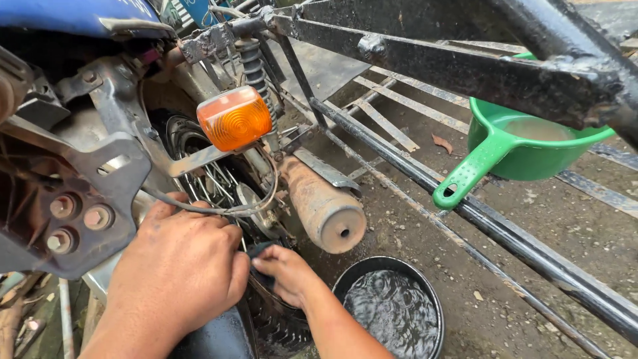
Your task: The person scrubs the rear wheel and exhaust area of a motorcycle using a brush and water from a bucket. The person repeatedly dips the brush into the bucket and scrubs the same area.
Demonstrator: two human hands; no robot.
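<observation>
I look down at the rear of a motorcycle. My left hand rests curled on the rear tyre, close to the spoked wheel. My right hand presses a dark cloth against the tyre's edge, fingers closed on it. An orange turn signal sticks out above both hands. The rusty exhaust pipe runs just right of my right hand. A thin cable loops over my left hand.
A black bucket of water stands on the dirt ground under my right forearm. A green plastic dipper sits behind a black metal frame bar. A shock spring and a bolted bracket are near.
</observation>
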